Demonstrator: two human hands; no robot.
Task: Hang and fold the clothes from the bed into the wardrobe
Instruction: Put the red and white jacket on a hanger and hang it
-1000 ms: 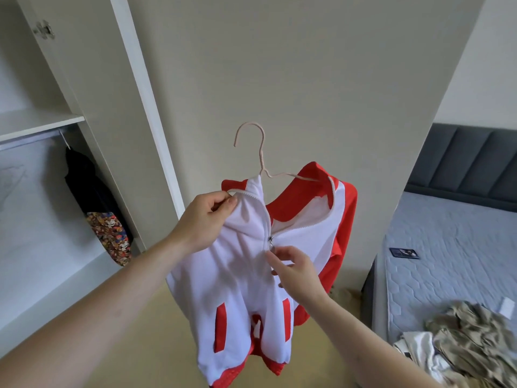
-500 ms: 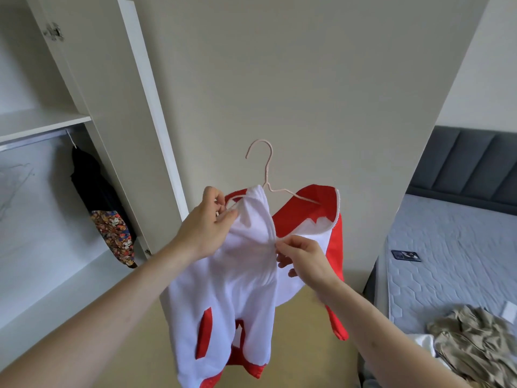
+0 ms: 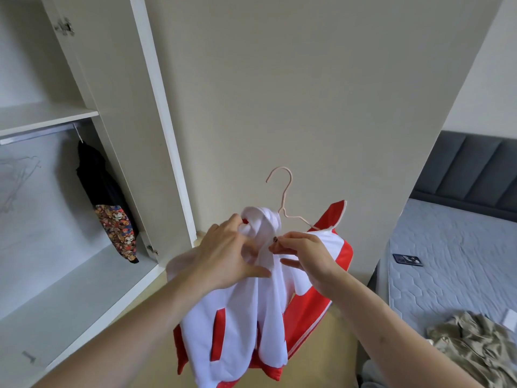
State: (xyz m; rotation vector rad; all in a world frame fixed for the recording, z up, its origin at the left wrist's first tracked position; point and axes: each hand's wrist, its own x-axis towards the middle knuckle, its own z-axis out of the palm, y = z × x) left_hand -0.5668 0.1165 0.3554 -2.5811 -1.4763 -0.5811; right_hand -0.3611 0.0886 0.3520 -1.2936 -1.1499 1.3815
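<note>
A white and red zip jacket point(image 3: 237, 326) hangs on a thin pink wire hanger point(image 3: 285, 200) in front of the open wardrobe door. My left hand point(image 3: 226, 253) grips the bunched white collar at the hanger's left shoulder. My right hand point(image 3: 305, 256) pinches the jacket's front edge by the zip, just right of the left hand. The hanger's hook sticks up free above both hands. To the left, the open wardrobe point(image 3: 50, 116) has a rail under a shelf. The bed point(image 3: 447, 253) lies at the right.
A dark garment with a patterned hem point(image 3: 112, 208) hangs on the wardrobe rail, with empty wire hangers point(image 3: 16, 177) further left. The tall door panel point(image 3: 279, 93) stands straight ahead. On the bed lie a phone point(image 3: 407, 259) and a heap of khaki clothes point(image 3: 472, 348).
Both hands and the jacket dropped lower in view. The right hand slid up along the zip edge to the collar, beside the left hand, and the white collar is now bunched.
</note>
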